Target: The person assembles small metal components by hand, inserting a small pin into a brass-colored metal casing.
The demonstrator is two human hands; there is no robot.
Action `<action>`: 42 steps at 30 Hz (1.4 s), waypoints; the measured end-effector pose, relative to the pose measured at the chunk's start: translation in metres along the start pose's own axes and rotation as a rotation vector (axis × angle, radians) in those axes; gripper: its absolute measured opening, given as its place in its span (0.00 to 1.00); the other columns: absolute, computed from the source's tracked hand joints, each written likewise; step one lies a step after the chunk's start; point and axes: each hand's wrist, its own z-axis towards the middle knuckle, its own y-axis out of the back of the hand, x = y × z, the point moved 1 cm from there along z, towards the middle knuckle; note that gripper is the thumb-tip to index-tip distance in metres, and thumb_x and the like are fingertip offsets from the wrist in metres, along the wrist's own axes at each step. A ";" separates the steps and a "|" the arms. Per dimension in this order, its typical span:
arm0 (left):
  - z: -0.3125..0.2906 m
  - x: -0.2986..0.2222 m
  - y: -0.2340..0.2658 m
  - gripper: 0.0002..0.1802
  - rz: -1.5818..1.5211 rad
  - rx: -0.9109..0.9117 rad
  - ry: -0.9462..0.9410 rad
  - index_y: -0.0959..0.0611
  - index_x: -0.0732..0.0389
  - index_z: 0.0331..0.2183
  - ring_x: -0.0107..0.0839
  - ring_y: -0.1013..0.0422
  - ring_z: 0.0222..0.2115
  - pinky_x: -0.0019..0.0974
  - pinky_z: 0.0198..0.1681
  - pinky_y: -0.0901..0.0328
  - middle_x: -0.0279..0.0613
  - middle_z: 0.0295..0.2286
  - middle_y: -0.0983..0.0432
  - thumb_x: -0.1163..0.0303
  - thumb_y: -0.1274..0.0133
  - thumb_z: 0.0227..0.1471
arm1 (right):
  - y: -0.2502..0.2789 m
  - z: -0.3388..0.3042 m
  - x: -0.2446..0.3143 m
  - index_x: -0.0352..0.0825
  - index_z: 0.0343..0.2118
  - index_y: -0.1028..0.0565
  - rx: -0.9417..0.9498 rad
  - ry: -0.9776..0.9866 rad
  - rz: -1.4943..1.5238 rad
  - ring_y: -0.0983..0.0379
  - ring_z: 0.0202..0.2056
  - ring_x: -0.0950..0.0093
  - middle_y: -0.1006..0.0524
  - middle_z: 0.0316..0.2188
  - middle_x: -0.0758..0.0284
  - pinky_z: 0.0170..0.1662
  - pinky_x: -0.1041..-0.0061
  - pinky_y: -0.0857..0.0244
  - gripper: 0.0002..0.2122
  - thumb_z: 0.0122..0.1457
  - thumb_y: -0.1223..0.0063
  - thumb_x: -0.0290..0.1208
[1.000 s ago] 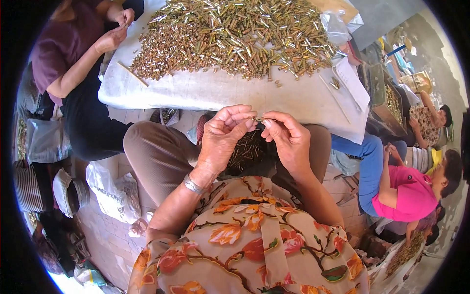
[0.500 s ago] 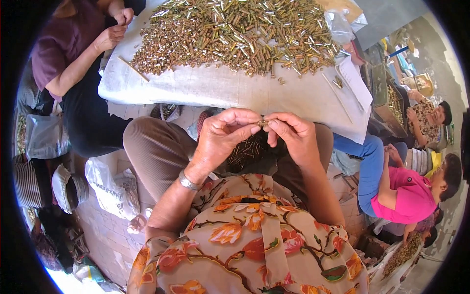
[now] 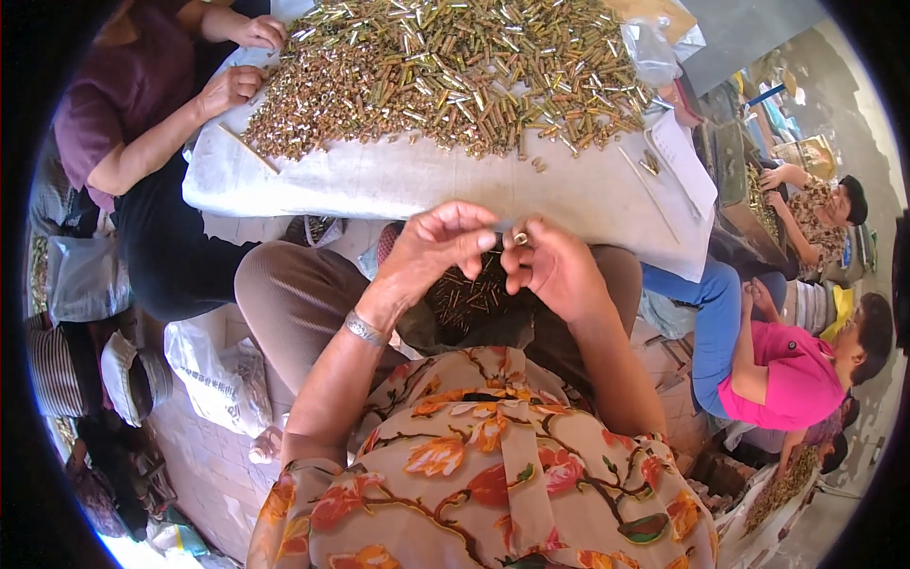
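Over my lap, just short of the table edge, my right hand (image 3: 559, 266) pinches a small gold-coloured metal sleeve (image 3: 520, 238) between thumb and fingers, its round open end showing. My left hand (image 3: 427, 251) is beside it, thumb and forefinger drawn close together. A faint blur lies at its fingertips, and whatever they hold cannot be made out. Below the hands, between my knees, thin dark metal pins (image 3: 464, 299) lie in a dark cloth hollow. Ahead on the table is a big heap of gold-coloured metal tubes (image 3: 493, 76), with short nut-like pieces (image 3: 313, 104) on its left side.
The table's pale cloth (image 3: 379, 190) carries thin sticks (image 3: 248, 149) and a white paper (image 3: 684, 161). Clear plastic bags (image 3: 652, 52) lie at the far right corner. At left, a co-worker's hands (image 3: 237, 87) touch the heap. A person in pink (image 3: 787, 379) sits at right.
My hands have drawn slightly apart, and the sleeve in my right hand has turned its open end into view. The co-worker's hands at left have moved down and apart, onto the heap's edge.
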 end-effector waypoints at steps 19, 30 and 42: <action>0.087 0.004 0.019 0.10 1.397 -0.531 -0.559 0.22 0.60 0.35 0.46 0.26 0.29 0.43 0.35 0.31 0.49 0.30 0.26 0.74 0.46 0.46 | 0.046 0.121 0.064 0.30 0.30 0.22 -0.436 0.429 -1.759 0.25 0.34 0.57 0.22 0.31 0.54 0.38 0.64 0.32 0.09 0.50 0.43 0.30; 0.003 -0.006 -0.011 0.09 -0.005 -0.230 -0.077 0.23 0.67 0.40 0.31 0.24 0.35 0.31 0.40 0.28 0.41 0.33 0.23 0.74 0.50 0.56 | -0.008 0.005 0.027 0.32 0.43 0.26 -0.199 0.228 -0.829 0.47 0.14 0.92 0.31 0.22 0.76 0.15 0.89 0.53 0.10 0.61 0.52 0.29; -0.030 -0.002 -0.035 0.10 -0.128 -0.231 -0.169 0.24 0.69 0.41 0.31 0.25 0.38 0.32 0.43 0.29 0.42 0.36 0.23 0.76 0.50 0.56 | -0.039 -0.027 0.004 0.32 0.39 0.24 -0.195 0.709 -1.212 0.31 0.25 0.78 0.26 0.26 0.64 0.30 0.82 0.37 0.07 0.58 0.49 0.23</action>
